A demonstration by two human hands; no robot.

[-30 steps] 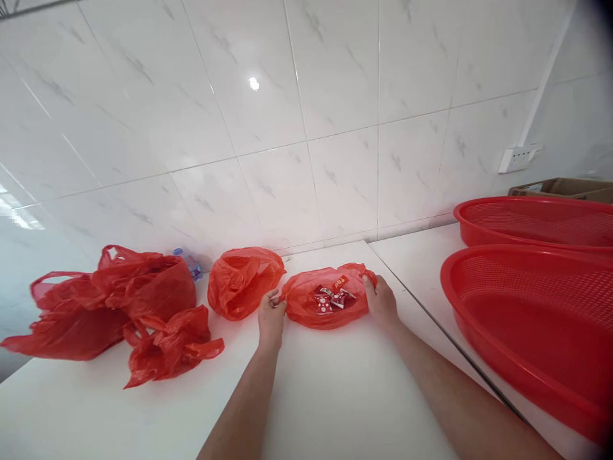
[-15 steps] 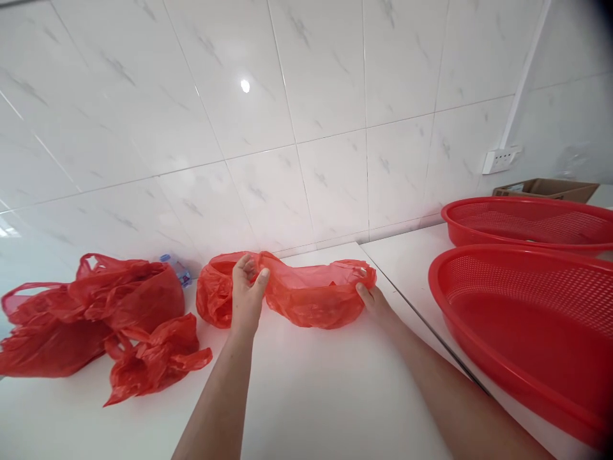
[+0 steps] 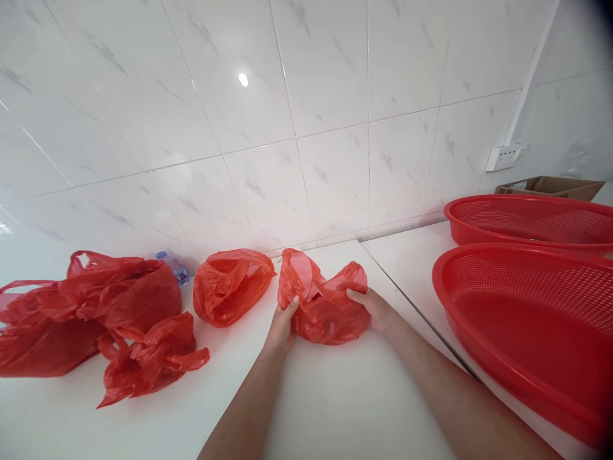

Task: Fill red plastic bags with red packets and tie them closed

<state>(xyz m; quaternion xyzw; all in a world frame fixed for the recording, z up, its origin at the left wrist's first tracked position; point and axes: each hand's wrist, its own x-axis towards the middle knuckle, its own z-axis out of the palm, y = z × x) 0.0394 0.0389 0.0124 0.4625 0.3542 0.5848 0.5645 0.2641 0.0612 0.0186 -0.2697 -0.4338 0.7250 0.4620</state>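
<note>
A thin red plastic bag (image 3: 330, 319) rests on the white table between my hands, its sides gathered upward. My left hand (image 3: 282, 326) grips its left side, thumb on the near face and the other fingers hidden behind the plastic. On the opposite side my right hand (image 3: 371, 306) holds the bag with the thumb over its edge. Just a small dark patch of the contents shows through the gap at the top. Another red plastic bag (image 3: 232, 287) lies crumpled to the left of my left hand, apart from it.
Several full-looking red bags (image 3: 134, 294) sit at the left, with a smaller knotted red bag (image 3: 153, 358) before them. Behind stands a plastic bottle (image 3: 175, 267). At right are two red perforated baskets (image 3: 507, 319), a cardboard box (image 3: 550, 186) and a wall socket (image 3: 506, 156).
My left hand has let go, opened over the neighbouring bag, then come back right to grip the middle bag's side. That bag is bunched narrower, and the red-and-white packets inside are now mostly covered.
</note>
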